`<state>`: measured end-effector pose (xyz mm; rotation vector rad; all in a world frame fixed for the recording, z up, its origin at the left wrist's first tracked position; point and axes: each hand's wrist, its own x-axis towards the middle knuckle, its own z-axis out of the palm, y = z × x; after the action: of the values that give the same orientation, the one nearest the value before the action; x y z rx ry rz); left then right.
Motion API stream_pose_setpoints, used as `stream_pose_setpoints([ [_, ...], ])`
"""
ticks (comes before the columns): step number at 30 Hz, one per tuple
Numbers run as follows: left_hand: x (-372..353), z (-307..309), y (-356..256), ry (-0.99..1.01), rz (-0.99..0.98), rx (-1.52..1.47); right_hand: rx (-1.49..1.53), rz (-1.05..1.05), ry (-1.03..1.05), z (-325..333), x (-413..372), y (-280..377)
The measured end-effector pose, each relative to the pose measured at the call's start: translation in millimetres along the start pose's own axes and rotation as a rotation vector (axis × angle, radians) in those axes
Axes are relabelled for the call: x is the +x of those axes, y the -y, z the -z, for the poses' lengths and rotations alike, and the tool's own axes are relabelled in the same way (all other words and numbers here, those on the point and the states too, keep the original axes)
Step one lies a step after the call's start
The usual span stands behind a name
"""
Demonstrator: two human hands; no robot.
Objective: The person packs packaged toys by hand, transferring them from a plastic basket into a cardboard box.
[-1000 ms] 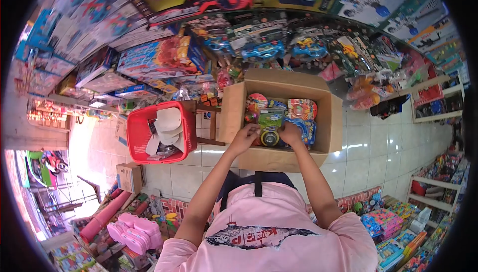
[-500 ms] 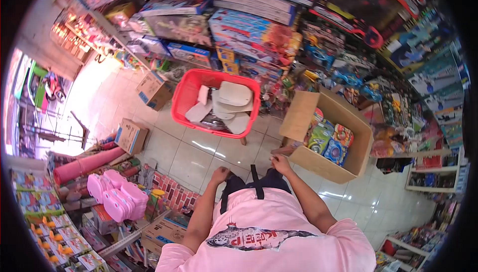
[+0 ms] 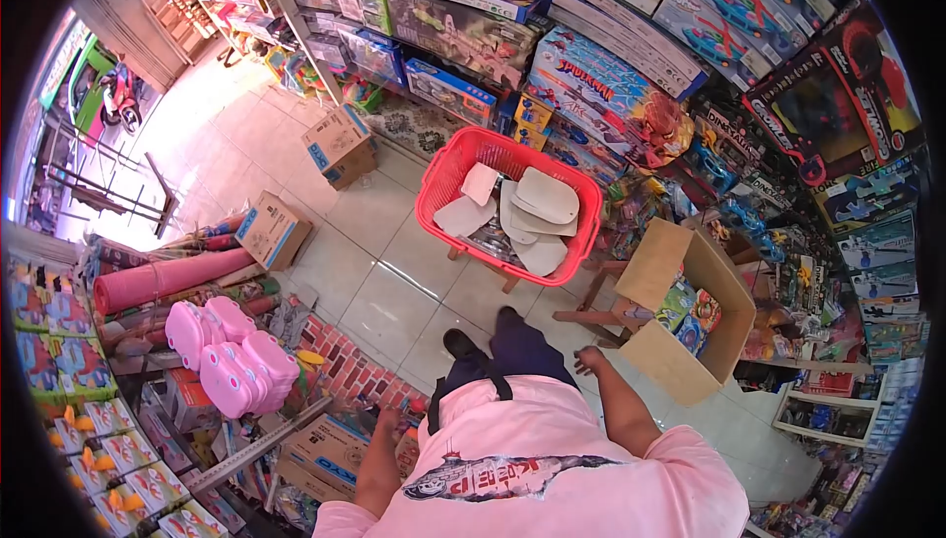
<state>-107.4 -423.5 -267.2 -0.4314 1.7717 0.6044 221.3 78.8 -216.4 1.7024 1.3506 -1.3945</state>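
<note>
My right hand (image 3: 591, 361) hangs beside my right thigh with its fingers loosely apart and nothing in it. It is nearest to an open cardboard box (image 3: 680, 366) that holds several colourful toy packs (image 3: 690, 316). On my other side, my left hand (image 3: 390, 422) hangs low near a brick-patterned roll (image 3: 355, 366); its fingers are blurred and foreshortened, and I see no object in it. Ahead of my feet stands a red plastic basket (image 3: 429, 198) with white rounded panels (image 3: 544, 198) and clear plastic pieces inside.
Two small cartons (image 3: 340, 144) stand on the tiled floor (image 3: 389, 306) ahead left. Pink cases (image 3: 246, 375) and a rolled pink sheet (image 3: 172, 280) are at my left. Shelves of boxed toys (image 3: 591, 75) line the front and right. A wooden stool (image 3: 601, 316) stands beside the open box.
My view has turned left, so the basket and open box sit farther right. My hands have moved from in front of my thighs out to my sides; my feet now show.
</note>
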Motion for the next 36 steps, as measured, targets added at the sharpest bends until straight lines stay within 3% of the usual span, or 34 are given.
stream_pose_setpoints([
  [4, 27, 6, -28, 0.027, 0.085, 0.169, -0.129, 0.09, 0.05, -2, 8, 67],
  [7, 73, 11, -64, 0.105, -0.122, 0.097, -0.122, 0.194, 0.009, 4, 16, 109],
  [10, 36, 14, -172, 0.018, -0.246, 0.192, -0.045, 0.268, -0.032, 17, 30, 147],
  [12, 25, 24, -231, 0.044, -0.47, 0.123, -0.01, 0.391, -0.228, 39, 22, 173],
  [14, -7, 33, -306, 0.012, -0.626, 0.046, 0.357, 0.439, -0.258, 69, 74, 172],
  [16, -33, 42, -375, -0.14, -0.961, 0.106, 0.479, 0.646, -0.719, 98, 90, 197],
  [18, -92, 42, -449, -0.447, -1.152, 0.347, 0.509, 0.888, -1.095, 129, 50, 239],
  [20, -140, 24, -506, -0.445, -1.275, 0.224, 0.538, 0.92, -1.157, 147, -17, 284],
  [21, -154, 12, -528, -0.428, -1.282, 0.246, 0.551, 0.898, -1.169, 151, -42, 299],
  [23, -172, -17, -562, -0.412, -1.646, 0.338, 0.499, 1.059, -1.066, 150, -79, 320],
  [24, -176, -36, -573, -0.389, -1.654, 0.354, 0.51, 1.039, -1.082, 142, -90, 324],
  [26, -180, -75, -591, -0.006, -1.635, 0.38, 0.442, 0.987, -0.873, 127, -104, 332],
  [27, -172, -95, -596, 0.083, -1.659, 0.462, 0.453, 0.97, -0.889, 118, -108, 333],
  [29, -158, -133, -603, 0.194, -1.682, 0.557, 0.414, 0.981, -0.7, 98, -114, 335],
  [30, -157, -152, -607, 0.261, -1.707, 0.716, 0.427, 0.965, -0.715, 90, -114, 338],
  [31, -154, -166, -609, 0.331, -1.724, 0.879, 0.222, 1.023, -0.816, 81, -110, 339],
  [32, -151, -177, -610, 0.358, -1.723, 0.893, 0.007, 1.069, -0.908, 73, -108, 339],
  [33, -146, -187, -609, 0.306, -1.753, 1.027, 0.014, 1.049, -0.917, 64, -104, 339],
  [35, -128, -200, -608, 0.219, -1.717, 1.274, -0.301, 0.83, -0.917, 52, -90, 337],
  [36, -124, -202, -606, 0.234, -1.722, 1.277, -0.298, 0.817, -0.923, 48, -79, 337],
])
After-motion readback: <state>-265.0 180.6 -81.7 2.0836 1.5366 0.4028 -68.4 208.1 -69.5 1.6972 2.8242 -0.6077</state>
